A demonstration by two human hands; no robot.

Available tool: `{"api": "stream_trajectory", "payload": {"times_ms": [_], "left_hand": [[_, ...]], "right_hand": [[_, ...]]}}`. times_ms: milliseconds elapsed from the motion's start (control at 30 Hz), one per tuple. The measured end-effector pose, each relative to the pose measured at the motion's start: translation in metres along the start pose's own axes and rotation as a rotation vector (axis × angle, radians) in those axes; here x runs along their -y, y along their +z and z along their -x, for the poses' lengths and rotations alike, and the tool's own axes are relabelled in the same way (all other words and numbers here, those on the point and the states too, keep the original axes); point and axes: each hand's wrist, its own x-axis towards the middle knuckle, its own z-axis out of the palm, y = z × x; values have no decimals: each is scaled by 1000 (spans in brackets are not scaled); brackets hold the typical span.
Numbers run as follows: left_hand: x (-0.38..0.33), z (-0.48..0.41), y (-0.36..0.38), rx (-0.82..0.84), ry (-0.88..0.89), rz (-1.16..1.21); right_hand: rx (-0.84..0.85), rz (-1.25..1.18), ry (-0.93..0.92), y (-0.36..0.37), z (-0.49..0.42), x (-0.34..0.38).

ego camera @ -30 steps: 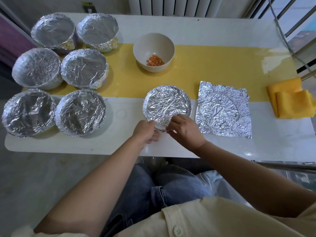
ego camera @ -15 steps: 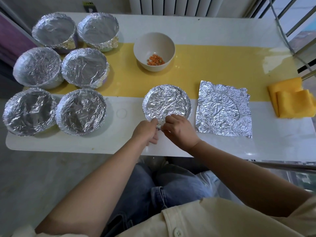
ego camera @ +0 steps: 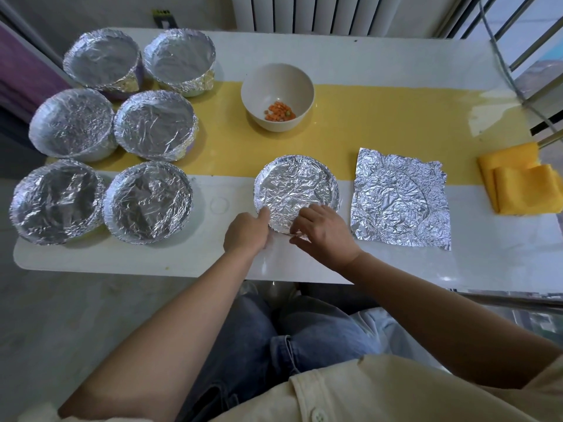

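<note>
Left hand (ego camera: 246, 234) slides up from a moment ago, gripping rim, thumb on top | right hand (ego camera: 324, 236) pinches near edge of foil-covered plate (ego camera: 297, 190) | plate sits at desk (ego camera: 396, 266) front, beside foil sheet (ego camera: 399, 199)

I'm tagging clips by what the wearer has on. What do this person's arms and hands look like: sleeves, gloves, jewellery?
Both forearms are bare past the elbow. The left hand and right hand wear no gloves, and no ring, watch or bracelet shows. The cream buttoned shirt appears short-sleeved, its fabric showing only at the lower corners.
</note>
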Motion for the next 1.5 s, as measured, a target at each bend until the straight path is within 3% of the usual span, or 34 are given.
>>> {"api": "stream_trajectory", "payload": {"times_ms": [533, 1033, 1167, 1500], "left_hand": [[-2, 2, 14, 128, -39, 5], [0, -19, -6, 54, -19, 46], [2, -8, 3, -16, -46, 95], [-1, -6, 24, -15, -105, 223]], "right_hand": [[-34, 25, -71, 8, -6, 3], [-48, 37, -51, -2, 1, -9], [-73, 48, -86, 5, -4, -6], [-69, 25, -79, 16, -13, 4]]}}
